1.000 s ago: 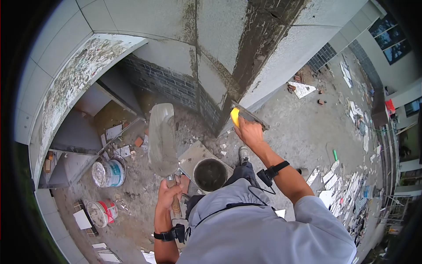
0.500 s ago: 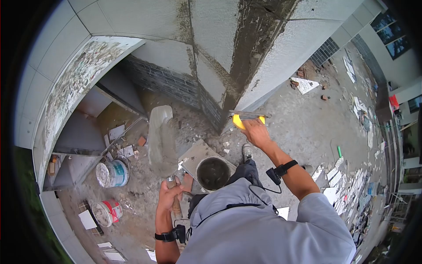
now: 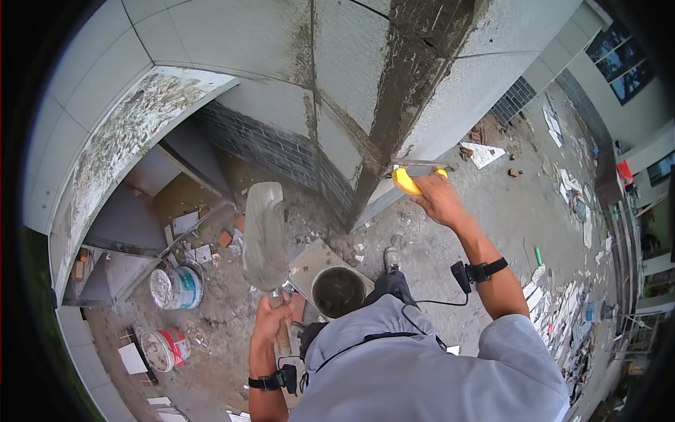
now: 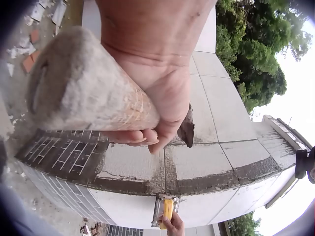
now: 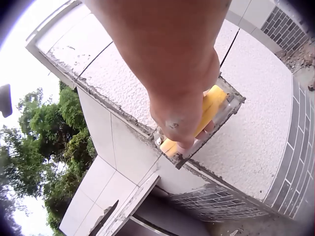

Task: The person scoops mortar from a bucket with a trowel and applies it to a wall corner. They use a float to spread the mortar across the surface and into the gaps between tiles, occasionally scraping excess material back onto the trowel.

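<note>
My left hand grips the wooden handle of a big bricklaying-style trowel. Its long, rounded blade is coated with grey mortar and points away from me. In my right hand is a plastering float, held by its yellow handle. The float's flat metal plate lies against the white textured face at the pillar's corner, its rim crusted with mortar. Dark wet mortar covers a strip down the pillar's edge, left of the float in the head view.
A mortar bucket stands on a square slab by my feet. Two paint pails, one blue-labelled and one red-labelled, stand at left. Broken tile pieces litter the ground at right.
My right hand has moved right with the float, across the pillar's corner, and the float has turned from slanted to nearly level. My left hand still holds the trowel in about the same place.
</note>
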